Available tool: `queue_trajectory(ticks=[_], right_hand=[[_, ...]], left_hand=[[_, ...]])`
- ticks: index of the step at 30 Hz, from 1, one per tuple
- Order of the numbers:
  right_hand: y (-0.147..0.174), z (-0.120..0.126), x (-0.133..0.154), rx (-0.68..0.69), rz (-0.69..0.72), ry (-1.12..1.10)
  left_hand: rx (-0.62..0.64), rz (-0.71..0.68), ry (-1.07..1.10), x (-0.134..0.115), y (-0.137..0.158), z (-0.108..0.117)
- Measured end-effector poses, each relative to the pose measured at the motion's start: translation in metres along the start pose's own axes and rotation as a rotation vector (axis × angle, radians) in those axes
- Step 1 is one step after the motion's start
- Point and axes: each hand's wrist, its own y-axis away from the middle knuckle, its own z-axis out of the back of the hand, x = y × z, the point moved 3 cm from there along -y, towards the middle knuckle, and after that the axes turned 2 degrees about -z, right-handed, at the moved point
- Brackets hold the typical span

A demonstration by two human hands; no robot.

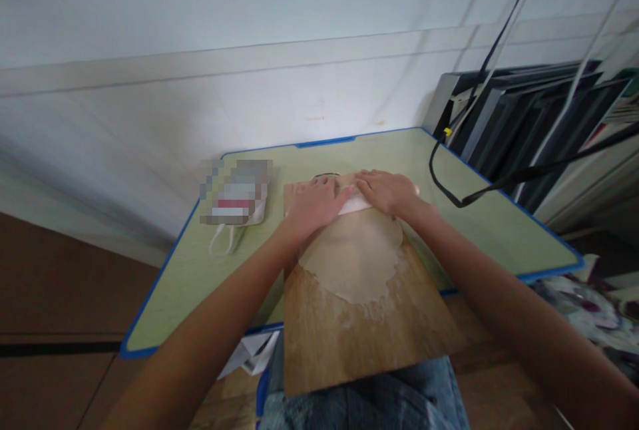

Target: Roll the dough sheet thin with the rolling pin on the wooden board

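A thin, ragged-edged sheet of pale dough (357, 260) lies on a wooden board (344, 343). Across its far edge is a whitish rolling pin (355, 202), mostly covered by my hands; dough may be wrapped around it, but I cannot tell. My left hand (319, 200) is closed over the left part of the pin, palm down. My right hand (387, 190) rests likewise over the right part, fingers curved over the far side. The two thumbs point toward each other, with a short whitish stretch showing between them.
The board overhangs the near edge of a pale green, blue-edged table (499, 237) above my lap. A blurred-out pack with a white cord (222, 243) lies at left. Black straps (459, 200) hang at right, before dark flat panels (529, 124). Behind is a white wall (249, 97).
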Motion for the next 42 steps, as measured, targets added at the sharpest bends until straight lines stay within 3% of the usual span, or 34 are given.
queue_trajectory(ticks=[15,31,42], right_hand=[[-0.026,0.001,-0.002,0.029,0.006,-0.004],[-0.057,0.004,-0.005,-0.122,-0.260,-0.054],[-0.083,0.002,-0.007,-0.164,-0.243,-0.053]], left_hand=[[-0.049,0.037,-0.014,0.011,-0.021,-0.001],[-0.135,0.059,-0.091,0.028,-0.048,0.004],[-0.129,0.036,-0.109,0.043,-0.072,-0.001]])
